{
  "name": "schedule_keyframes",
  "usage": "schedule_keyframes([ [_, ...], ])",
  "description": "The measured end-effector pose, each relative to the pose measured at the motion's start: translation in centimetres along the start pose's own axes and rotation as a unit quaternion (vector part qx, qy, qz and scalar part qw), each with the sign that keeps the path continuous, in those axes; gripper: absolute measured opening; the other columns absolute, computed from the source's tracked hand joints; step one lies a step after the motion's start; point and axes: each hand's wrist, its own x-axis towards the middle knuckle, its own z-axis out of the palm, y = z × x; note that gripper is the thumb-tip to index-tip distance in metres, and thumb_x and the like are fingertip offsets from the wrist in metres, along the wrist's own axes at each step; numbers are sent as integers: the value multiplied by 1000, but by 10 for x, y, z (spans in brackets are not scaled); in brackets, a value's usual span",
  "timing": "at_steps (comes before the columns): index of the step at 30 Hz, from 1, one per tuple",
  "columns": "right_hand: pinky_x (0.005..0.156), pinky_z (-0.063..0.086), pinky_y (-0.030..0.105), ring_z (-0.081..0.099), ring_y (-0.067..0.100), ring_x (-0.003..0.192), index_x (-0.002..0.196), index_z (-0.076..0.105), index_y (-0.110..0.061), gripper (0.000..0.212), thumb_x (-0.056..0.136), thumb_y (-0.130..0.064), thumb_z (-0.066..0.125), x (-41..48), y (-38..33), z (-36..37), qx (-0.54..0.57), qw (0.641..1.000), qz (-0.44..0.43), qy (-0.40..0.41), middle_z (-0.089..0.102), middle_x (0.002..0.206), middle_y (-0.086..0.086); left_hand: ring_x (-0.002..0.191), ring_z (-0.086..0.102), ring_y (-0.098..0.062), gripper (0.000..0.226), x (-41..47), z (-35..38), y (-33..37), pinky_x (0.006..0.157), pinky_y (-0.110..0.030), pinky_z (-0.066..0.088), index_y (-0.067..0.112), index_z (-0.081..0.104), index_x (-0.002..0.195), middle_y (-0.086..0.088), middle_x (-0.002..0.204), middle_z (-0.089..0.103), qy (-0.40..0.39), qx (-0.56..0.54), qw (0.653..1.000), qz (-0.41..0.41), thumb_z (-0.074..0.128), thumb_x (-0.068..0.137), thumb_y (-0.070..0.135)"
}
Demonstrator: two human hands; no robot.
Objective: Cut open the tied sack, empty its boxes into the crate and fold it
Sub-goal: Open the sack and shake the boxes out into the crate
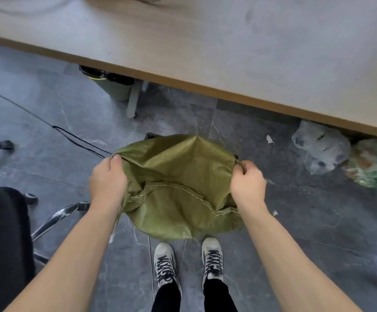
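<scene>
Left hand [107, 176]: fingers pinch sack [178, 185] edge.
Right hand [247, 179]: fingers curl round opposite edge.
Risk: slick weave probably slips, messing the fold.

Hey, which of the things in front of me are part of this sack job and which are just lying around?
Part of the job: green sack, gripped at its edges by the left hand and the right hand.
Lying about: table, black office chair, green bin under the table, clear plastic bags.
</scene>
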Motion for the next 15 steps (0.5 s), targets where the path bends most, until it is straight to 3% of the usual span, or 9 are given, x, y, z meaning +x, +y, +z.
schedule_keyframes([
  [3,78,38,28,56,17,85,107,64,-16,22,100,-19,43,1,-6,-9,48,998,-18,39,60,83,-11,60,33,-22,44,0,-3,7,60,-39,26,13,30,61,-2,60,34,35,-26,998,52,42,99,32],
  [7,80,39,31,57,27,92,110,64,-10,25,101,-17,42,-3,-10,0,-8,1000,-15,-12,61,94,3,66,36,-26,41,1,-3,8,63,-38,30,13,34,63,-1,61,37,16,-5,1000,16,41,98,33],
  [11,76,38,26,55,9,81,104,64,-21,21,100,-19,43,0,-13,-8,49,998,-39,27,58,84,-15,62,32,-24,42,-2,-6,10,59,-39,27,10,33,65,-4,62,34,48,-27,997,54,42,97,36],
  [15,83,43,31,58,23,94,113,66,-13,27,100,-19,44,-2,-14,-7,8,999,-34,-12,61,93,-2,63,34,-27,44,-4,-9,10,59,-40,27,14,28,61,-3,60,34,35,12,999,20,41,96,37],
])
